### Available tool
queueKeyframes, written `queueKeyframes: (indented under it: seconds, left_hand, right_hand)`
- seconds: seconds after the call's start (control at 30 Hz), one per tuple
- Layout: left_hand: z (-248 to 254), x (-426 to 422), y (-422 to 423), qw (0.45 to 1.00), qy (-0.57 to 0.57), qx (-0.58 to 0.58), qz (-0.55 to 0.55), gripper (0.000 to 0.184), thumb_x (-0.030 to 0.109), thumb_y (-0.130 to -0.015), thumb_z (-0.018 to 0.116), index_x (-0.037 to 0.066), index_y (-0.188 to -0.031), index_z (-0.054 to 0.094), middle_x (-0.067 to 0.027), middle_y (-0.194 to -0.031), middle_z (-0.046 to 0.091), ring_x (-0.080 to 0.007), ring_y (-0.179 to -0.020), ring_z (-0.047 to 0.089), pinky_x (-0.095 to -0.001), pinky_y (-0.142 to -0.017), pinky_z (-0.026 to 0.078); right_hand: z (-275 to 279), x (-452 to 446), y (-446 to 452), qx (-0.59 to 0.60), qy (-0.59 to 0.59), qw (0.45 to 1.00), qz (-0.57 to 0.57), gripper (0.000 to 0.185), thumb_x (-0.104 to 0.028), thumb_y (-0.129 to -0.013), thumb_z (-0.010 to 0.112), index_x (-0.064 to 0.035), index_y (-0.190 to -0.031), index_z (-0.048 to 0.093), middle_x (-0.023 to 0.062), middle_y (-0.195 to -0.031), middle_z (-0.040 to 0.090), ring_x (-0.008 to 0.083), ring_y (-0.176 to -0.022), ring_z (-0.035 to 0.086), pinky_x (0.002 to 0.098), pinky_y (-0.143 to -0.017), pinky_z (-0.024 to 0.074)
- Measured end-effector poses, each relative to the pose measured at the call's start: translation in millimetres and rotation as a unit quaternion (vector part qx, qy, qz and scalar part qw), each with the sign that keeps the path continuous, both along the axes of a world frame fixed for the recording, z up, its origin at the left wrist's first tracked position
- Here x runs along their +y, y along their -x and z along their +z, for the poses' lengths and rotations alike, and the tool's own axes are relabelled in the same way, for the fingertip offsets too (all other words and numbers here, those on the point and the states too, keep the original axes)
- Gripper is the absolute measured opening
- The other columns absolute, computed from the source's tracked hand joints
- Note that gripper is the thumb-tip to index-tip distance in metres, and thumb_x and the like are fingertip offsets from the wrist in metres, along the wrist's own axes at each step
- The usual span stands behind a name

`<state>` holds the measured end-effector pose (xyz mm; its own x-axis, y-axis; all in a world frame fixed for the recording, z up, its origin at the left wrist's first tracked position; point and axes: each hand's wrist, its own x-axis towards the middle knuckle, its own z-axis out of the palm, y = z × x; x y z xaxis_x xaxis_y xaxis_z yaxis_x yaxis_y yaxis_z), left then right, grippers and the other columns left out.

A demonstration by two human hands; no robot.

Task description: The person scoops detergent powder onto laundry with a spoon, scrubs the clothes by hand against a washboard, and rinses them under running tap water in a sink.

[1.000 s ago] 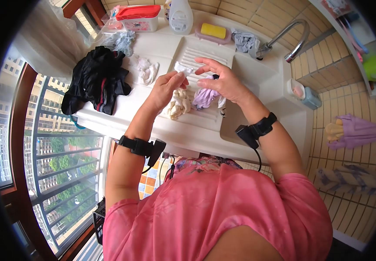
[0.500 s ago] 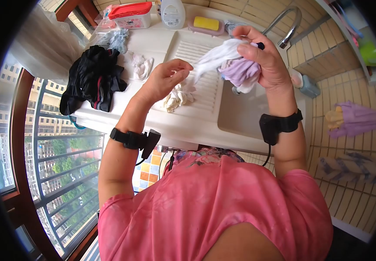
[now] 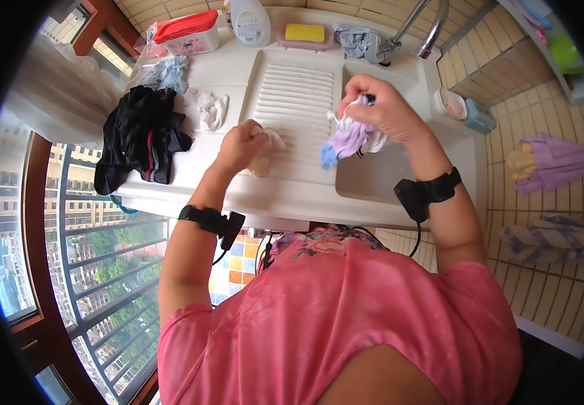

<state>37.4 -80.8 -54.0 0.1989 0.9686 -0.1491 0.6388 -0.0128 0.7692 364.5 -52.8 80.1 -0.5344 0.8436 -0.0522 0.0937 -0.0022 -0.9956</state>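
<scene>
My left hand point(image 3: 240, 145) is closed on a cream cloth point(image 3: 259, 165) at the left part of the ribbed washboard point(image 3: 298, 88). Over the boundary between washboard and sink basin point(image 3: 386, 179), my right hand point(image 3: 379, 108) grips a bundle of small cloths point(image 3: 352, 137), lilac and white with dark bits and a light blue end hanging down. A white cloth point(image 3: 209, 110) lies on the counter left of the washboard, and beside it is a black garment point(image 3: 145, 135) with a red stripe.
A red-lidded box point(image 3: 187, 35), a white bottle point(image 3: 250, 23), a yellow sponge point(image 3: 304, 32) in a dish and a grey cloth point(image 3: 357, 42) line the back. The faucet point(image 3: 433, 30) arches over the back right. A blue-grey cloth point(image 3: 170, 73) lies at the back left.
My left hand has come down and closed on the cream cloth. My right hand first lifted the lilac and white cloths from the washboard, then lowered them beside the basin's left edge.
</scene>
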Motion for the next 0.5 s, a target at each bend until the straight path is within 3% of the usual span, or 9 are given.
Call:
queueKeyframes:
  seconds: [0.03, 0.07, 0.13, 0.17, 0.27, 0.43, 0.5]
  left_hand:
    - [4, 2, 3, 0.968, 0.132, -0.208, 0.049, 0.027, 0.021, -0.093, 0.068, 0.006, -0.115, 0.065, -0.0046, -0.103, 0.068, -0.0185, -0.099, 0.064, -0.0326, -0.085, 0.052]
    - [7, 3, 4, 0.969, 0.129, -0.207, 0.047, 0.027, 0.021, -0.093, 0.068, 0.006, -0.115, 0.065, -0.0046, -0.103, 0.068, -0.0185, -0.099, 0.064, -0.0326, -0.085, 0.052]
    - [25, -2, 5, 0.893, 0.173, -0.411, 0.058, 0.023, 0.02, -0.098, 0.064, 0.006, -0.117, 0.061, -0.0027, -0.1, 0.067, -0.0122, -0.093, 0.063, -0.0289, -0.085, 0.05]
    - [33, -6, 2, 0.874, 0.179, -0.447, 0.058, 0.023, 0.021, -0.1, 0.063, 0.008, -0.119, 0.061, -0.0036, -0.104, 0.068, -0.0133, -0.096, 0.064, -0.0291, -0.087, 0.05]
    - [51, -13, -10, 0.835, 0.192, -0.514, 0.046, 0.022, 0.019, -0.1, 0.062, 0.008, -0.119, 0.061, -0.0041, -0.107, 0.068, -0.0142, -0.097, 0.064, -0.0287, -0.087, 0.049]
    - [42, -12, -10, 0.83, 0.189, -0.524, 0.025, 0.026, 0.025, -0.102, 0.059, 0.007, -0.119, 0.061, -0.0047, -0.106, 0.067, -0.0151, -0.096, 0.064, -0.0301, -0.086, 0.051]
    - [43, -13, -7, 0.802, 0.204, -0.561, 0.007, 0.031, 0.03, -0.102, 0.06, 0.004, -0.12, 0.061, -0.0046, -0.103, 0.067, -0.0148, -0.094, 0.064, -0.0301, -0.083, 0.051]
  right_hand:
    - [-13, 0, 4, -0.045, -0.016, 0.999, -0.004, 0.019, -0.01, -0.085, 0.072, -0.0056, -0.101, 0.063, 0.0061, -0.099, 0.068, 0.0097, -0.088, 0.062, 0.0261, -0.082, 0.0503]
    - [-24, 2, 9, -0.09, -0.032, 0.995, -0.008, 0.024, -0.011, -0.086, 0.073, -0.0046, -0.108, 0.065, 0.0048, -0.092, 0.067, 0.009, -0.085, 0.061, 0.0261, -0.081, 0.0505]
    - [-43, 0, 25, -0.101, -0.085, 0.991, 0.012, 0.03, -0.012, -0.087, 0.074, -0.0044, -0.115, 0.066, 0.0035, -0.088, 0.065, 0.0081, -0.085, 0.06, 0.0257, -0.08, 0.0501]
    - [-49, 0, 32, -0.114, -0.135, 0.984, 0.033, 0.036, -0.013, -0.088, 0.075, -0.0042, -0.122, 0.066, 0.0021, -0.084, 0.064, 0.0073, -0.084, 0.059, 0.0254, -0.08, 0.0498]
    - [-38, -12, 55, -0.09, -0.108, 0.99, 0.026, 0.041, -0.015, -0.089, 0.077, -0.0048, -0.128, 0.066, 0.0008, -0.082, 0.064, 0.0071, -0.084, 0.058, 0.0251, -0.079, 0.0495]
    - [-34, -5, 66, -0.005, -0.129, 0.992, 0.008, 0.026, -0.019, -0.094, 0.072, -0.0005, -0.113, 0.071, -0.0022, -0.084, 0.064, 0.0054, -0.08, 0.057, 0.0227, -0.073, 0.0479]
    - [-20, -1, 60, 0.015, -0.019, 0.999, -0.034, 0.024, -0.024, -0.098, 0.068, -0.0002, -0.1, 0.071, -0.0023, -0.085, 0.065, 0.0041, -0.079, 0.055, 0.0212, -0.071, 0.0463]
